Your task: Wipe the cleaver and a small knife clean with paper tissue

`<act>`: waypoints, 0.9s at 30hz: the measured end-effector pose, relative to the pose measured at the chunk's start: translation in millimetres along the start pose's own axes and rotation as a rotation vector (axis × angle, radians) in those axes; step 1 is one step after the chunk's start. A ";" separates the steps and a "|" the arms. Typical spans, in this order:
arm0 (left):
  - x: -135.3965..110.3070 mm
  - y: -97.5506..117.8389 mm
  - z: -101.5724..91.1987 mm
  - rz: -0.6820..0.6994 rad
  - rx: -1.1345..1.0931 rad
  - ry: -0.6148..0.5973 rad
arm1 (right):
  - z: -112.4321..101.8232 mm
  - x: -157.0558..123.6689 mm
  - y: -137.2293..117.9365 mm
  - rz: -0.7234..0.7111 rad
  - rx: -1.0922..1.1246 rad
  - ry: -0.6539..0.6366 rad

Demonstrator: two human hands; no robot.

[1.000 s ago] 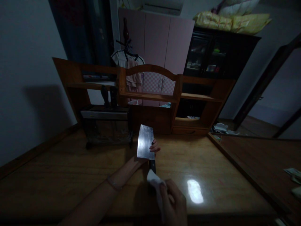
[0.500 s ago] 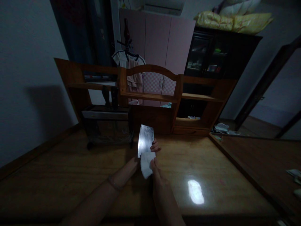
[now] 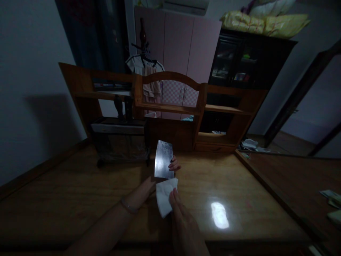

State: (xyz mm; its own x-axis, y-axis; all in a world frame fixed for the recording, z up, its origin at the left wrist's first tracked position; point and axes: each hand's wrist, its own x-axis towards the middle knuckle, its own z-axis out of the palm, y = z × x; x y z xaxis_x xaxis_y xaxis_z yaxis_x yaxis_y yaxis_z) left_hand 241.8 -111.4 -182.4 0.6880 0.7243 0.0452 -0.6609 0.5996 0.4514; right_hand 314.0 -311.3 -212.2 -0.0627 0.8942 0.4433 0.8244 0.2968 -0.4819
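A steel cleaver (image 3: 163, 159) stands blade-up over the wooden table (image 3: 80, 199), flat side toward me. My left hand (image 3: 149, 183) is closed round the blade from behind, fingertips showing at its right edge. My right hand (image 3: 177, 204) pinches a white tissue (image 3: 164, 195) just under the blade's lower end, where the handle is hidden. The room is dim.
A wooden shelf unit (image 3: 170, 110) stands at the table's back, with a dark rack (image 3: 119, 137) holding knife handles on its left. A light glare (image 3: 220, 215) lies on the tabletop to the right. Papers (image 3: 331, 199) rest at the far right edge.
My right hand carried the tissue up from the handle's end to the blade's base, then slid it a little down again. The cleaver stayed held upright.
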 end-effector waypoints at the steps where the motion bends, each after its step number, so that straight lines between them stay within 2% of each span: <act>1: 1.3 0.5 -0.1 -0.008 0.001 0.000 | 2.0 -3.1 2.0 -0.021 -0.006 -0.005; 5: 6.0 1.8 -2.5 -0.043 0.007 -0.015 | 10.0 -15.7 9.6 -0.128 -0.022 -0.006; 10: 7.6 0.0 -3.6 -0.051 0.008 -0.043 | 14.3 -25.5 11.9 -0.143 -0.035 0.092; 16: 9.1 -1.2 2.9 -0.059 0.009 -0.079 | 1.4 -26.5 22.5 -0.300 -0.076 -0.018; 19: 10.0 -0.4 5.3 -0.070 0.012 -0.084 | -5.0 -29.4 26.3 -0.340 -0.066 -0.034; 22: 8.5 -0.8 4.3 -0.055 0.007 -0.087 | -14.7 -30.8 25.9 -0.297 0.035 -0.001; 27: 8.0 -5.1 -4.0 -0.024 0.018 -0.084 | -35.7 -12.0 15.7 -0.044 0.136 0.085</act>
State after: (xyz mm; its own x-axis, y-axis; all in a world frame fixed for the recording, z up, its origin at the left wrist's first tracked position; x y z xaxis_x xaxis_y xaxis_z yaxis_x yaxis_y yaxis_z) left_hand 249.5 -107.4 -187.9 0.7268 0.6782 0.1081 -0.6389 0.6099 0.4689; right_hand 347.8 -329.4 -198.1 -0.0443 0.8493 0.5261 0.7379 0.3829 -0.5558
